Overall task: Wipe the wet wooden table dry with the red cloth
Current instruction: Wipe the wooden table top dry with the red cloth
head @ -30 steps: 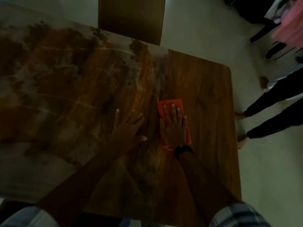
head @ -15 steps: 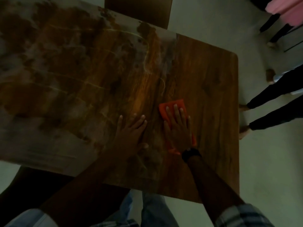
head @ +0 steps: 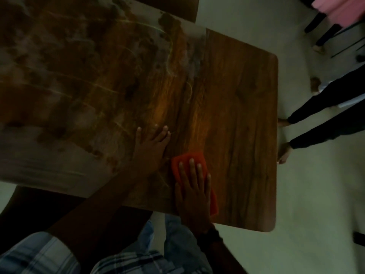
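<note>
Right hand (head: 192, 191), fingers straight, presses flat on the red cloth (head: 214, 202) near the tabletop's (head: 246, 115) near edge; left hand (head: 151, 147) rests flat just beside it, fingers spread.

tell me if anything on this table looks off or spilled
Yes: the left part of the wooden table is covered by a pale wet film, streaked and blotchy, while the right part shows clean grain. The right hand presses the red cloth flat near the boundary.
</note>
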The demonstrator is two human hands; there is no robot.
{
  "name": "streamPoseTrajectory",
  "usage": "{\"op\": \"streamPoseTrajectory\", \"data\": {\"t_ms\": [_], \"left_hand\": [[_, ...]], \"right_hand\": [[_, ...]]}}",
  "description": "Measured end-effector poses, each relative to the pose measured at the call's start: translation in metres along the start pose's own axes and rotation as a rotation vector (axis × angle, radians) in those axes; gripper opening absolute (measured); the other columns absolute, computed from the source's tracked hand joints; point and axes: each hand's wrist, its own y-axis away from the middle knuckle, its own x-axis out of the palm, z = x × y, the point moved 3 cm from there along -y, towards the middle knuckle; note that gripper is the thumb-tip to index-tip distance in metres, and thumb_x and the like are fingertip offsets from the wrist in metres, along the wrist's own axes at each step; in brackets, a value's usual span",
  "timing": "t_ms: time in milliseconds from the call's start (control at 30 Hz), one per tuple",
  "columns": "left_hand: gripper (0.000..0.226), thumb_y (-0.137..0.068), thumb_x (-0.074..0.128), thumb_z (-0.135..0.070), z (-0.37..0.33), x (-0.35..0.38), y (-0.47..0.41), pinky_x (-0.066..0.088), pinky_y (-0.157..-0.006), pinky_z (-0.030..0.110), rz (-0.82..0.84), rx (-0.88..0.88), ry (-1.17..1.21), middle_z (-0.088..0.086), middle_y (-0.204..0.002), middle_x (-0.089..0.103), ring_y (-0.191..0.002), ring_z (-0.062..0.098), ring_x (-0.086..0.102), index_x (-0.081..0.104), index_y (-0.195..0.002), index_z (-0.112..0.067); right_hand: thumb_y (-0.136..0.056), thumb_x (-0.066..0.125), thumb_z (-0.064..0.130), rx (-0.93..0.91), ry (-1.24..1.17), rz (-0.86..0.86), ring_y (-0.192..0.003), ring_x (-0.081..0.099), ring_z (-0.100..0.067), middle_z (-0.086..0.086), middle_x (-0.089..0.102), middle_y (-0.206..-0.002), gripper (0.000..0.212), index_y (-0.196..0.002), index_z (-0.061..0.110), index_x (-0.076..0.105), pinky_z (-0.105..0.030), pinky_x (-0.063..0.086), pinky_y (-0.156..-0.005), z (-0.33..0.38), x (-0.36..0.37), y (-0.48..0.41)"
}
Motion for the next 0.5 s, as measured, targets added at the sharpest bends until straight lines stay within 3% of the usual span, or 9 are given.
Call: {"op": "streamPoseTrajectory", "data": {"t_ms": [167, 367, 500], "left_hand": [[0.081, -0.09, 0.044, -0.057, 0.0, -0.003, 0.005, -0.003, -0.113, 0.063, 0.0, 0.016, 0.001, -0.004, -0.161, -0.007, -0.147, 0.019, -0.011, 0.007, -0.153, -0.022], [0.098, -0.08, 0.051, -0.067, 0.003, 0.004, 0.019, -0.009, -0.111, 0.062, 0.072, 0.037, 0.022, -0.006, -0.16, -0.01, -0.147, 0.016, -0.013, 0.002, -0.153, -0.023], [0.105, -0.076, 0.058, -0.066, 0.005, 0.007, 0.014, -0.011, -0.11, 0.061, 0.103, 0.04, 0.017, -0.007, -0.16, -0.011, -0.146, 0.015, -0.014, 0.0, -0.152, -0.025]], "right_hand": [[-0.103, 0.02, 0.046, -0.005, 0.024, 0.015, -0.152, 0.009, -0.025, -0.006, 0.016, -0.164, 0.057, -0.155, 0.023, 0.024, -0.06, 0.016, -0.118, -0.007, 0.002, -0.012], [-0.099, 0.019, 0.048, 0.104, 0.004, -0.004, -0.152, 0.008, -0.025, -0.005, 0.012, -0.165, 0.061, -0.156, 0.027, 0.019, -0.057, 0.005, -0.12, -0.016, -0.003, -0.105], [-0.099, 0.019, 0.048, 0.143, -0.01, -0.025, -0.152, 0.007, -0.026, -0.006, 0.011, -0.165, 0.06, -0.156, 0.028, 0.016, -0.054, 0.001, -0.121, -0.011, 0.002, -0.106]]}}
